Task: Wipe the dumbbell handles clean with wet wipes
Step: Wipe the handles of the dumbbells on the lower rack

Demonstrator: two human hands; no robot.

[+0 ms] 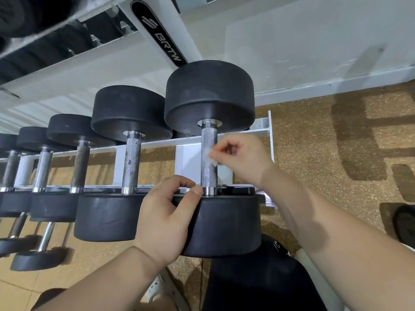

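Observation:
The rightmost black dumbbell [224, 223] lies across a white rack, its knurled steel handle [208, 140] pointing away from me. My right hand [241, 158] pinches a small crumpled white wet wipe [210, 157] against the right side of that handle, about halfway along. My left hand [167, 217] grips the near black head of the same dumbbell, thumb on its top edge close to the handle's collar.
Several more dumbbells [125, 153] lie in a row to the left on the white rack rail [157, 143]; some handles look rusty. An upper rack tier [67, 70] and white post hang above. Speckled tan floor lies to the right, a black bench pad [258, 283] below.

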